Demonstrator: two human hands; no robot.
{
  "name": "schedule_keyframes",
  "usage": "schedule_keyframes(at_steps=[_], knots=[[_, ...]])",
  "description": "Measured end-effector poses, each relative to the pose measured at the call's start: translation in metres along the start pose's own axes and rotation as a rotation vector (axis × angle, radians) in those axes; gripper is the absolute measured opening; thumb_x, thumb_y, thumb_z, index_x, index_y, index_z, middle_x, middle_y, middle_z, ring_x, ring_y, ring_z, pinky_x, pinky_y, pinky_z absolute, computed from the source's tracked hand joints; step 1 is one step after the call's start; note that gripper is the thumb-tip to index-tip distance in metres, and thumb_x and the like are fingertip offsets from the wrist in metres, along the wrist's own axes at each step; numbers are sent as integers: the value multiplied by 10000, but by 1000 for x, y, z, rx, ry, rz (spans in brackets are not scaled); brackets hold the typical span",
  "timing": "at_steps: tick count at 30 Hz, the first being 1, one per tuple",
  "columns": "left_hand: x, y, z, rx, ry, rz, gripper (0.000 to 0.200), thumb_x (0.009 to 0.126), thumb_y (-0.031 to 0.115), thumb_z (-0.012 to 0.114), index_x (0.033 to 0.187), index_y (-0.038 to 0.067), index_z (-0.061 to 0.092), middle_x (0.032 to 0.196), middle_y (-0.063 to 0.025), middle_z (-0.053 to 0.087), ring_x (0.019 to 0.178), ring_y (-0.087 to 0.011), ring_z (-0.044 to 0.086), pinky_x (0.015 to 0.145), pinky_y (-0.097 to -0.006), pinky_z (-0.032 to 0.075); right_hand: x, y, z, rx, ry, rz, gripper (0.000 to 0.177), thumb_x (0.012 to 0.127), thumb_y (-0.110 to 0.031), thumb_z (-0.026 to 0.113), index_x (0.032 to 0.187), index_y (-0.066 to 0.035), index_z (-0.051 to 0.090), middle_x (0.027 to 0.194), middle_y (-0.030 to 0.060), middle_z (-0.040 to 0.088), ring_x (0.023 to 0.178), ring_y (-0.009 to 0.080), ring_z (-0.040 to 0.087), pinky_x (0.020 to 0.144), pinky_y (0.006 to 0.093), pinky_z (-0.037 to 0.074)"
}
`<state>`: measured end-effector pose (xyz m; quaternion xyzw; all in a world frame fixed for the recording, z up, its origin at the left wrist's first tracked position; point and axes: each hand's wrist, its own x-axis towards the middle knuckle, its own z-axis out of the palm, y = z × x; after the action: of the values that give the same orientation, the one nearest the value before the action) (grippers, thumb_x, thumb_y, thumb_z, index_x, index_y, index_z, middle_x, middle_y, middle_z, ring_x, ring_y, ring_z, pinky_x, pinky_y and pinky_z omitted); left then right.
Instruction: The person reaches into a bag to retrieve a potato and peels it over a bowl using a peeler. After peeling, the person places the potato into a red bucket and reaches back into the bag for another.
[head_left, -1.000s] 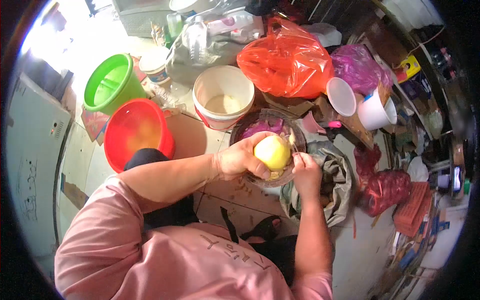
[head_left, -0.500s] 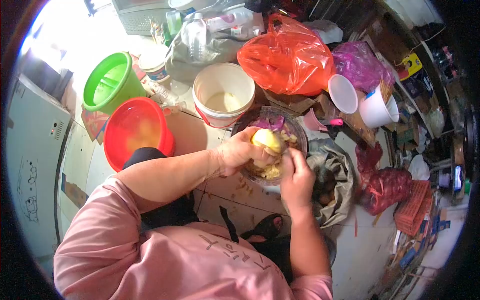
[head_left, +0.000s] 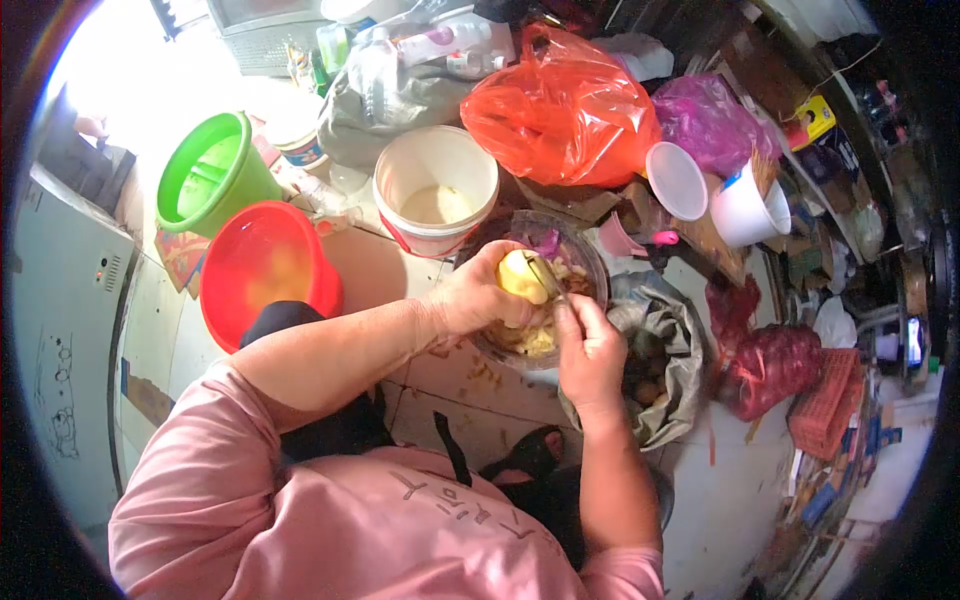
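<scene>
My left hand [head_left: 477, 293] is wrapped round a peeled yellow potato [head_left: 521, 276] above a round clear-rimmed basin [head_left: 598, 262]. In my right hand [head_left: 592, 347] is a peeler [head_left: 546, 278], its metal head against the potato's right side. The fingers hide most of its handle. Pale peelings [head_left: 535, 338] and something purple lie in the basin under my hands. Close to my right wrist stands an open grey sack [head_left: 680, 400] with roundish brown potatoes inside.
Left of the basin stand a white bucket [head_left: 388, 190], a red basin [head_left: 215, 270] with yellow pieces in it and a green tub [head_left: 245, 155]. Behind are red [head_left: 570, 110] and purple plastic bags [head_left: 710, 120]. A red net sack [head_left: 775, 372] and an orange crate [head_left: 825, 415] sit at right.
The potato has turned in my left hand and the peeler's head now shows on its right side. The whole view has shifted slightly; both hands keep their holds.
</scene>
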<state>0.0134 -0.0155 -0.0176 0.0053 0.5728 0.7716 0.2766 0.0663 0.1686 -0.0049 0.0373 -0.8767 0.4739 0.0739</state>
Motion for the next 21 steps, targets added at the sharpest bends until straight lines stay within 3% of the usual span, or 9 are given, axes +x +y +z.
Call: schedule_keyframes(at_steps=[1, 4, 6, 7, 10, 11, 13, 16, 21], knots=[[1, -1, -1, 100, 3, 3, 799, 704, -59, 743, 1393, 47, 354, 1130, -64, 603, 1036, -190, 603, 895, -325, 506, -1, -4, 0, -12, -12, 6, 197, 952, -188, 580, 1067, -38, 634, 887, 237, 665, 838, 413, 660, 708, 423, 514], [-8, 7, 2, 80, -17, -113, 785, 706, -57, 742, 1384, 57, 363, 1121, -60, 610, 1015, -185, 613, 879, -319, 515, 0, 5, -1, -102, 32, -39, 209, 955, -218, 573, 1049, -43, 637, 880, 240, 662, 827, 418, 659, 696, 443, 510], [-14, 9, 1, -31, -159, -91, 783, 707, -38, 751, 1382, 66, 368, 1133, -59, 606, 1035, -185, 607, 889, -321, 511, 9, 26, -5, -190, -19, 190, 237, 957, -254, 557, 1024, -44, 644, 880, 230, 668, 833, 423, 656, 692, 452, 505], [-15, 9, 1, -146, -295, -70, 782, 707, -19, 760, 1380, 75, 373, 1145, -58, 603, 1054, -184, 602, 899, -322, 508, 19, 40, -4, -178, -21, 359, 269, 957, -286, 544, 1003, -43, 649, 855, 218, 670, 797, 403, 659, 679, 430, 501], [-13, 6, 1, -263, -228, -15, 793, 692, 8, 780, 1375, 98, 386, 1175, -58, 595, 1101, -195, 587, 943, -339, 487, 22, 39, -16, 22, 32, 499, 278, 957, -290, 563, 1002, -29, 648, 756, 123, 650, 704, 231, 620, 688, 351, 499], [-9, 3, -1, -359, -215, -22, 792, 684, 13, 785, 1368, 107, 397, 1197, -58, 588, 1126, -210, 576, 975, -360, 467, 20, 34, -14, 18, 23, 498, 278, 957, -290, 563, 1002, -29, 648, 756, 123, 650, 704, 231, 620, 688, 351, 499], [-7, 6, 1, -375, -147, -38, 773, 691, 2, 773, 1361, 109, 404, 1192, -61, 591, 1121, -214, 579, 981, -369, 463, 12, 17, -5, 172, 111, 199, 248, 959, -255, 573, 1021, -24, 642, 753, 80, 634, 683, 199, 596, 691, 340, 501], [-3, 2, 2, -367, -47, -59, 674, 715, -25, 736, 1313, 97, 451, 1174, -74, 598, 1093, -225, 591, 948, -382, 486, -5, -10, 0, 60, 60, -7, 210, 950, -198, 585, 1040, -13, 628, 845, 185, 677, 765, 295, 678, 720, 381, 518], [-8, 6, 3, -215, 79, -160, 663, 697, -24, 694, 1317, 53, 472, 1128, -93, 612, 1024, -237, 616, 857, -370, 531, -4, 7, 8, -77, 70, -55, 194, 933, -152, 554, 1044, -7, 616, 882, 244, 667, 844, 426, 654, 731, 488, 508]])
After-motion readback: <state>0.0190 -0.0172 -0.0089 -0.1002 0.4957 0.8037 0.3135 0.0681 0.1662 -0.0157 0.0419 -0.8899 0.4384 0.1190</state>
